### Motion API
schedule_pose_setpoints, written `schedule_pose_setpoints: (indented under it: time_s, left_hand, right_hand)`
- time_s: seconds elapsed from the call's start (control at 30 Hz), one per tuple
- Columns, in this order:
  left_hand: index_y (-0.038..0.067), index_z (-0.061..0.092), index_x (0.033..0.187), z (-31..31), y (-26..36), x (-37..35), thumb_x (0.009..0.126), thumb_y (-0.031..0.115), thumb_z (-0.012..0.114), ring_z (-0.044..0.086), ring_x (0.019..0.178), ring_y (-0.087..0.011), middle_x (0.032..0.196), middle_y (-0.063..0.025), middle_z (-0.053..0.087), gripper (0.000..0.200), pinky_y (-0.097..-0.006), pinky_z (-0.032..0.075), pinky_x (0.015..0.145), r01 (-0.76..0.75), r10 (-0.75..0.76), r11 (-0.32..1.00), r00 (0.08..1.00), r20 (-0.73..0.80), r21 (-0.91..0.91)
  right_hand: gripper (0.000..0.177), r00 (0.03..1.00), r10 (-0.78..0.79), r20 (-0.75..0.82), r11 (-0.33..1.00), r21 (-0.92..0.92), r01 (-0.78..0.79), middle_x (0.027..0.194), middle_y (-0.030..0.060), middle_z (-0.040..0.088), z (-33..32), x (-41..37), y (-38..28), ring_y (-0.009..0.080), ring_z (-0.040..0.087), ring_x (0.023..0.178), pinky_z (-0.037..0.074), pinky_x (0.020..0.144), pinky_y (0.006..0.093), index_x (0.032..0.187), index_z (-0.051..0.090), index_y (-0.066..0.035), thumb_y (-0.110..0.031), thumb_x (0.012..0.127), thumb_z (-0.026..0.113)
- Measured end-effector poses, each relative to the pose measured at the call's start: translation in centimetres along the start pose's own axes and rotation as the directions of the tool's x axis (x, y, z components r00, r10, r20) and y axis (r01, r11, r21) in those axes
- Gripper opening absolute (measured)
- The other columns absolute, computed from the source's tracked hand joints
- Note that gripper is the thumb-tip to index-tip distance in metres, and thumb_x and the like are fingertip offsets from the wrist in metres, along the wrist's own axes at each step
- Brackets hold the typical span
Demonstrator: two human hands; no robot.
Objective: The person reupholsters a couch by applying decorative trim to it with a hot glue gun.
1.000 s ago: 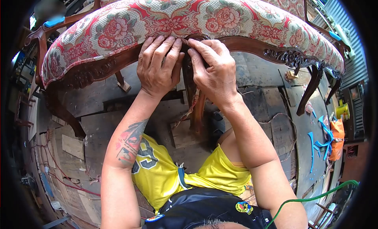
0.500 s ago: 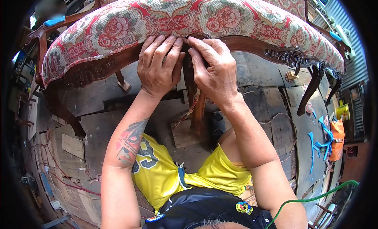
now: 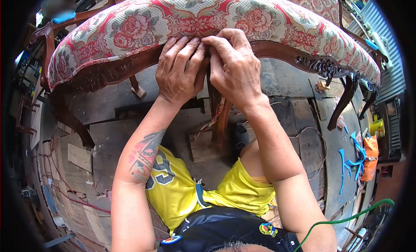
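Observation:
In the head view both hands work at the lower front edge of a floral upholstered seat [image 3: 190,24], where the fabric meets a carved dark wooden rail [image 3: 277,50]. My left hand [image 3: 182,72] is closed over this edge, its bent fingertips side by side on the fabric and its thumb tucked below. Close beside it, my right hand [image 3: 234,72] pinches at the same edge with fingers pressed together. From beneath the hands a narrow braided trim [image 3: 215,113] hangs down in front of a wooden leg [image 3: 223,122]. The pinched spot itself is hidden by the fingers.
Worn boards [image 3: 294,113] make up the floor, with a loose wood piece [image 3: 79,157] at left. Blue strips [image 3: 357,154], an orange bag [image 3: 369,159] and a yellow tin [image 3: 377,127] lie at right. A green cord [image 3: 346,218] crosses near my right arm.
My right hand has shifted slightly left and up, against the left fingertips, its index finger now more bent. The seat appears slightly further right in view. My left hand keeps its hold.

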State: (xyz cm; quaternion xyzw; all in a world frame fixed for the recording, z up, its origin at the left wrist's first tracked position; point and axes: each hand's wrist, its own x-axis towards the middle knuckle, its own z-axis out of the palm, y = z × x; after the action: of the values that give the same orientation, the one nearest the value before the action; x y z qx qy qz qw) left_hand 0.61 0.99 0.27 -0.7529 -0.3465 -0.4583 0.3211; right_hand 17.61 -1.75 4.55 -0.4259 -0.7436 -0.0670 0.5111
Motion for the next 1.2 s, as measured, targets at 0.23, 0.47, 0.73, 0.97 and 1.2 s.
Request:
schedule_pose_setpoints:
  time_s: [0.23, 0.47, 0.73, 0.97, 1.2]
  left_hand:
    - [0.011, 0.075, 0.130, 0.0, -0.1, 0.0, 0.102, 0.024, 0.073, 0.067, 0.130, -0.0270, 0.133, -0.0059, 0.075, 0.031, -0.0484, 0.050, 0.120, -0.001, 0.000, 0.999, 1.000, -0.016, -0.051]
    - [0.010, 0.068, 0.126, 0.2, -0.4, -0.2, 0.101, 0.021, 0.074, 0.068, 0.131, -0.0295, 0.135, -0.0086, 0.075, 0.028, -0.0493, 0.050, 0.120, -0.014, 0.011, 0.995, 0.999, -0.037, -0.097]
    - [0.008, 0.068, 0.126, -0.5, -0.7, 0.0, 0.099, 0.018, 0.074, 0.068, 0.132, -0.0313, 0.136, -0.0108, 0.074, 0.029, -0.0511, 0.049, 0.122, -0.041, 0.041, 0.994, 0.999, 0.001, -0.098]
    - [0.004, 0.062, 0.126, -1.2, -1.6, 0.3, 0.102, -0.002, 0.064, 0.071, 0.125, -0.0377, 0.135, -0.0187, 0.072, 0.025, -0.0468, 0.055, 0.114, -0.026, 0.014, 0.967, 0.999, -0.048, -0.253]
    - [-0.002, 0.050, 0.133, -0.7, -1.9, 0.1, 0.110, -0.008, 0.048, 0.065, 0.126, -0.0335, 0.136, -0.0239, 0.058, 0.024, -0.0436, 0.061, 0.103, 0.123, -0.222, 0.892, 0.957, -0.186, -0.435]
  right_hand:
    - [0.032, 0.998, -0.056, 0.000, 0.998, -0.040, 0.055, 0.115, 0.0095, 0.068, 0.0, -0.1, 0.5, 0.0320, 0.069, 0.108, 0.062, 0.088, 0.0415, 0.117, 0.078, -0.008, -0.005, 0.086, 0.070]
    - [0.036, 0.994, -0.109, 0.021, 0.987, -0.119, 0.111, 0.114, 0.0079, 0.066, 0.1, -0.1, 0.6, 0.0307, 0.069, 0.107, 0.062, 0.085, 0.0412, 0.118, 0.080, -0.010, -0.009, 0.082, 0.074]
    - [0.038, 0.988, -0.155, 0.021, 0.940, -0.304, 0.154, 0.116, 0.0065, 0.065, -0.3, -0.2, -0.4, 0.0282, 0.064, 0.108, 0.056, 0.089, 0.0418, 0.118, 0.082, -0.011, -0.013, 0.081, 0.075]
    - [0.041, 0.983, -0.183, 0.030, 0.912, -0.367, 0.181, 0.119, 0.0063, 0.064, 0.1, -0.7, -0.2, 0.0278, 0.061, 0.111, 0.047, 0.089, 0.0445, 0.121, 0.082, -0.011, -0.014, 0.081, 0.076]
    - [0.038, 0.982, -0.189, 0.016, 0.915, -0.360, 0.182, 0.118, 0.0059, 0.064, 0.3, -0.6, -0.1, 0.0270, 0.060, 0.111, 0.046, 0.090, 0.0448, 0.121, 0.083, -0.012, -0.013, 0.083, 0.076]
